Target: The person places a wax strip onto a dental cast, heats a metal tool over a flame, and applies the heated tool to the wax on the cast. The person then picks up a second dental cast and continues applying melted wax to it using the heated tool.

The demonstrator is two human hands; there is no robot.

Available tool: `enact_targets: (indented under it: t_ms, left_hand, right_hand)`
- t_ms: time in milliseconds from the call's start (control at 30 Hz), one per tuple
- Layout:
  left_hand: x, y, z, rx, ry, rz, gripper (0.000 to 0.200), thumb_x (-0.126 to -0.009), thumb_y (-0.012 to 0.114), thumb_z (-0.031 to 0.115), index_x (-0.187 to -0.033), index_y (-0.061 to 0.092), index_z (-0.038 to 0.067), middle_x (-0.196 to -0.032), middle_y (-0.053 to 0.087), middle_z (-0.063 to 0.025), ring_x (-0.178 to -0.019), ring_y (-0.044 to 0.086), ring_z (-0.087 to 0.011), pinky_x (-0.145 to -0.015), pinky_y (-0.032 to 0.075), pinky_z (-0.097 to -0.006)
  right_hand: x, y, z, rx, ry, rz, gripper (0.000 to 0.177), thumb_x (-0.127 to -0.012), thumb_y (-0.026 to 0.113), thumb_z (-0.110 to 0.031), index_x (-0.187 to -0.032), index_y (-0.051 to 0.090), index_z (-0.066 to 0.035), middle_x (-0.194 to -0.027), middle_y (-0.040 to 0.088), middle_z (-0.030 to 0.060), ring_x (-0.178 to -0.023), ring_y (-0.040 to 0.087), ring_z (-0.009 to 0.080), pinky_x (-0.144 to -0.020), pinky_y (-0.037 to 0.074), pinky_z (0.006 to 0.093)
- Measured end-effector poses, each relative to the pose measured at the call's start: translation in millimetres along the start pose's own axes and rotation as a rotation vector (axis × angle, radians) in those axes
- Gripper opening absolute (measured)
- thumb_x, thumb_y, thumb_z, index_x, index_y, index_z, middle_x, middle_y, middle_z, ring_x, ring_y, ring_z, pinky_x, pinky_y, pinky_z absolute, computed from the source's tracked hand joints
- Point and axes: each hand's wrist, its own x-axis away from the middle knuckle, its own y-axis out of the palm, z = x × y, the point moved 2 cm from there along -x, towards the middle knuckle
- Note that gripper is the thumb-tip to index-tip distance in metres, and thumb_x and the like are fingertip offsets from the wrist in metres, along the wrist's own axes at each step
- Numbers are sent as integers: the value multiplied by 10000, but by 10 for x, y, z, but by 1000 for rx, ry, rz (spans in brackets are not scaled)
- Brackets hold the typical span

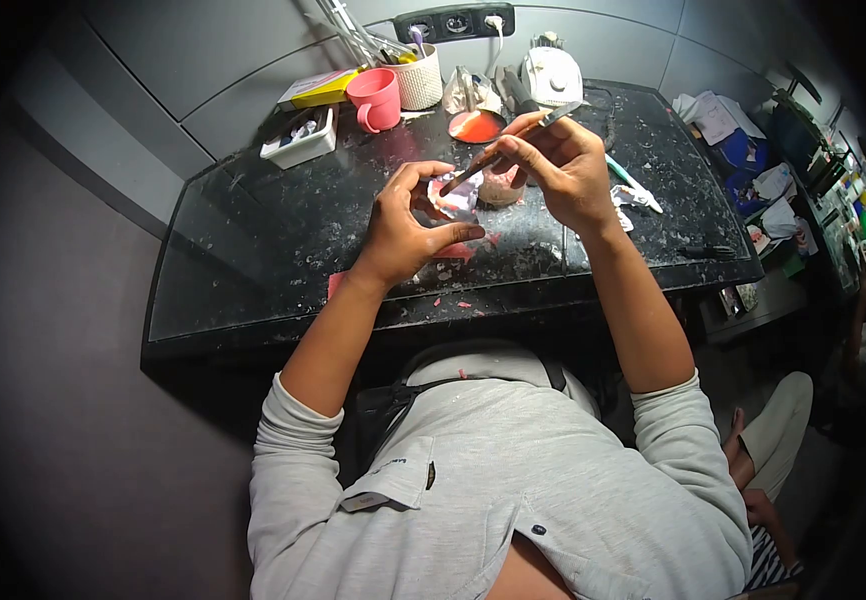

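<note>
My left hand (403, 225) is curled around a white dental cast (463, 198) with pink wax along it, thumb below and fingers above. In my right hand (568, 170) a slim wax knife (483, 164) is pinched between thumb and fingers. Its brown end slants down to the left, right at the pink part of the cast, while a metal blade (561, 112) sticks out at the upper right. Beyond the cast, a rounded pinkish-brown block (499, 188) stands on the black table. Pink wax sheet pieces (453, 250) lie under and beside my left hand.
At the back stand a round dish of red wax (476, 126), a pink mug (375, 100), a white woven holder (418, 80) with tools and a white device (553, 76). A white tray (300, 140) sits left; a green-and-white handle (635, 185) lies right. Another person's leg (783, 430) shows at lower right.
</note>
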Motion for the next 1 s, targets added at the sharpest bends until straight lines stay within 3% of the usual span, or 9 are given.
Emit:
enact_targets:
  t_ms: [33,233,267,333,667,733,967,1000]
  left_hand:
    - [1,-2,-18,-4,45,33,705,-620,991,192,-1209,635,33,-1111,624,-73,-929,653,-138,-802,568,-282]
    - [15,2,44,45,-40,26,706,-614,993,224,-1196,642,32,-1103,636,-82,-957,651,-155,-811,561,-299]
    - [14,-4,46,45,-40,27,706,-614,993,224,-1196,642,32,-1103,636,-82,-957,651,-155,-811,561,-299]
    - [9,-11,59,-29,-3,-21,677,-703,922,21,-1283,574,10,-1080,653,-52,-987,656,-122,-888,563,-294]
    - [12,8,91,76,-48,-34,658,-716,912,15,-1278,570,0,-1083,666,-65,-996,663,-127,-898,564,-292]
    - [7,18,34,125,0,19,688,-643,982,156,-1210,622,8,-1098,626,-64,-921,654,-107,-757,582,-265]
    - [3,9,26,110,3,20,689,-649,983,185,-1210,624,11,-1073,634,-48,-894,647,-97,-767,561,-258]
    - [5,0,61,86,-16,-8,656,-693,942,107,-1241,597,-1,-1101,660,-68,-965,661,-119,-852,558,-284]
  right_hand:
    - [2,1,0,3,1,-13,151,-971,703,-86,-1081,665,10,-923,749,87,-807,738,129,-614,553,224]
    - [11,20,37,13,11,-35,162,-969,708,-89,-1087,657,10,-934,749,84,-826,736,128,-625,551,225]
    - [12,23,36,13,11,-36,162,-969,708,-89,-1087,657,10,-934,749,84,-826,736,128,-625,551,225]
    - [16,34,32,14,17,-49,160,-970,706,-87,-1087,657,10,-940,749,82,-843,731,120,-634,554,223]
    - [36,55,-8,31,13,-46,143,-969,692,-48,-1088,655,21,-971,751,88,-895,726,120,-699,576,228]
    - [33,65,-10,23,-19,-54,133,-966,688,-30,-1081,655,28,-980,752,96,-907,729,132,-759,590,245]
    - [44,84,-26,32,-25,-45,127,-963,685,-13,-1076,656,36,-974,750,103,-914,731,138,-804,596,259]
    - [50,77,-24,45,-16,-51,127,-961,687,-14,-1074,658,36,-974,750,101,-913,731,136,-799,596,257]
